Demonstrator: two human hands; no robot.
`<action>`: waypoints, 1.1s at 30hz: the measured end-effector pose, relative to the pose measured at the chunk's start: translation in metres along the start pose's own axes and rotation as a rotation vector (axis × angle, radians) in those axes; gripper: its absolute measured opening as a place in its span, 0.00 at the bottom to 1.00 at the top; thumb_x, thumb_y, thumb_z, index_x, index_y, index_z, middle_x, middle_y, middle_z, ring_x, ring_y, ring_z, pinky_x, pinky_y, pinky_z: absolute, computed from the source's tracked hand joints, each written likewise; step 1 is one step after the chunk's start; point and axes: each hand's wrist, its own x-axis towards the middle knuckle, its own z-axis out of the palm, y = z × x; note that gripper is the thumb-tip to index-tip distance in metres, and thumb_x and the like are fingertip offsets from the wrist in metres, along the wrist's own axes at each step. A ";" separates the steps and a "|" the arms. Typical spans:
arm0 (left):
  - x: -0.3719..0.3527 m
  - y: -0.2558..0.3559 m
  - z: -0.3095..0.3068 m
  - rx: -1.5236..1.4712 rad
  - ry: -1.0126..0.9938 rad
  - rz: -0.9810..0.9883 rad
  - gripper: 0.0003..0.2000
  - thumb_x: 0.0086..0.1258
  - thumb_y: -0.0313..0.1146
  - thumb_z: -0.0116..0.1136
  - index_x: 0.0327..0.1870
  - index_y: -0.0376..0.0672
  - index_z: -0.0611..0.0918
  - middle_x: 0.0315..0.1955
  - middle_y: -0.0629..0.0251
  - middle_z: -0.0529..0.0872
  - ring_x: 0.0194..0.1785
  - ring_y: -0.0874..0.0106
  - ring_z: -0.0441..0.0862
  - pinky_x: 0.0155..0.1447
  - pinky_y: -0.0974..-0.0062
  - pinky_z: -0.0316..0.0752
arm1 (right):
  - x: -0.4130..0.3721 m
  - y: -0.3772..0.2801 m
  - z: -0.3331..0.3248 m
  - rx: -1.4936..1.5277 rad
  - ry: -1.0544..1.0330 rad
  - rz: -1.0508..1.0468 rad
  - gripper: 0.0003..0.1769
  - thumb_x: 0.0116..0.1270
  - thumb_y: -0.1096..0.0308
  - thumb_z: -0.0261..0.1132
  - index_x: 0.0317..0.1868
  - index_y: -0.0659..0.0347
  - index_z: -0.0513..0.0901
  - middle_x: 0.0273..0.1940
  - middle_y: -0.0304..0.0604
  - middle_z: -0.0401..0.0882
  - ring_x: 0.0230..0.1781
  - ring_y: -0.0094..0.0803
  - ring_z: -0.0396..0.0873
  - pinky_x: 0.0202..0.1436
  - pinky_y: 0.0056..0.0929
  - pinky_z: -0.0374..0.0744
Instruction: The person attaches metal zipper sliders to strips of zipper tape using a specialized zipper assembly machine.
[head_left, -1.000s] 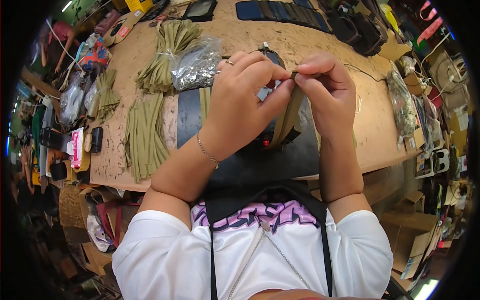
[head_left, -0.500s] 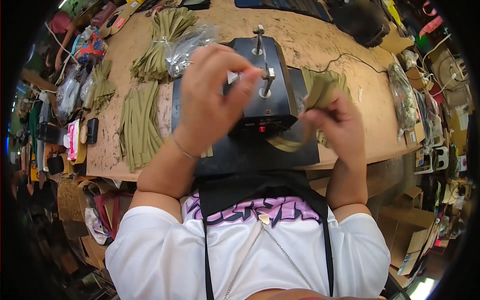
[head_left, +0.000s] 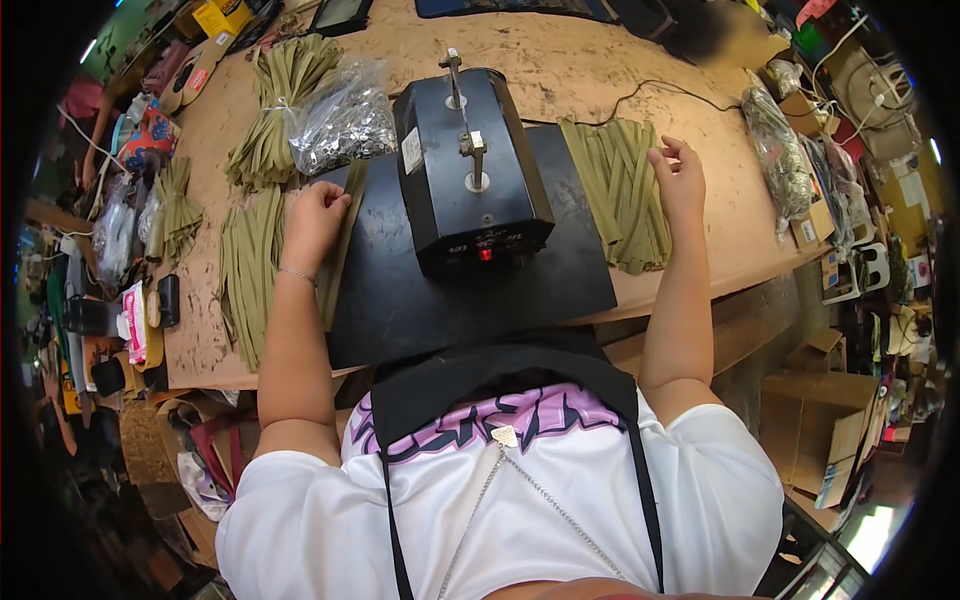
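My left hand [head_left: 316, 218] is closed at the left edge of the black mat [head_left: 450, 310], its fingertips pinching an olive strip [head_left: 338, 255] that runs along that edge. My right hand [head_left: 683, 178] is half curled with thumb and fingers apart and nothing between them, beside the right pile of olive strips [head_left: 622, 200]. Between the hands, a black machine [head_left: 480, 170] stands on the mat, with two metal posts joined by a thin rod on top and a red light in front. Another row of olive strips [head_left: 250, 270] lies left of my left hand.
Behind the left strips are a tied olive bundle [head_left: 285, 105] and a clear bag of small metal pieces [head_left: 350, 120]. A smaller bundle [head_left: 175, 215] lies farther left. A cable [head_left: 650, 85] crosses the tabletop [head_left: 735, 225]. At the right edge lies a plastic-wrapped bundle [head_left: 780, 150].
My left hand has moved left and down from over the machine to the strip. My right hand has let go of its looped strip and moved up. The view has shifted.
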 end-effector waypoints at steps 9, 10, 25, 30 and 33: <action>-0.104 0.143 -0.064 -1.076 -0.405 0.166 0.05 0.71 0.24 0.59 0.44 0.40 0.76 0.34 0.71 0.82 0.34 0.83 0.82 0.37 0.84 0.79 | -0.082 -0.160 -0.042 0.823 -0.582 -0.266 0.20 0.69 0.73 0.67 0.60 0.62 0.78 0.45 0.37 0.81 0.43 0.22 0.78 0.52 0.21 0.77; -0.113 0.152 -0.061 -1.055 -0.407 0.226 0.05 0.72 0.23 0.58 0.44 0.39 0.76 0.35 0.71 0.82 0.36 0.83 0.82 0.40 0.84 0.80 | -0.095 -0.177 -0.038 0.844 -0.641 -0.341 0.23 0.68 0.74 0.67 0.62 0.60 0.76 0.46 0.37 0.80 0.44 0.23 0.79 0.53 0.22 0.78; -0.113 0.175 -0.073 -0.773 -0.392 0.542 0.16 0.67 0.23 0.62 0.55 0.34 0.77 0.44 0.67 0.83 0.45 0.79 0.82 0.53 0.79 0.77 | -0.128 -0.208 -0.017 0.779 -0.769 -0.357 0.28 0.66 0.80 0.67 0.65 0.55 0.72 0.34 0.33 0.73 0.35 0.19 0.76 0.40 0.20 0.76; -0.116 0.176 -0.068 -0.920 -0.370 0.456 0.12 0.68 0.22 0.63 0.51 0.35 0.80 0.39 0.68 0.85 0.42 0.79 0.83 0.48 0.78 0.77 | -0.124 -0.206 -0.022 0.665 -0.809 -0.370 0.29 0.65 0.80 0.68 0.65 0.54 0.73 0.33 0.34 0.74 0.34 0.19 0.75 0.40 0.20 0.76; -0.115 0.177 -0.071 -0.694 -0.213 0.531 0.07 0.66 0.23 0.66 0.43 0.36 0.83 0.34 0.68 0.86 0.39 0.77 0.83 0.43 0.77 0.77 | -0.127 -0.210 -0.023 0.657 -0.779 -0.359 0.24 0.65 0.79 0.68 0.61 0.57 0.76 0.33 0.35 0.75 0.34 0.19 0.76 0.40 0.20 0.76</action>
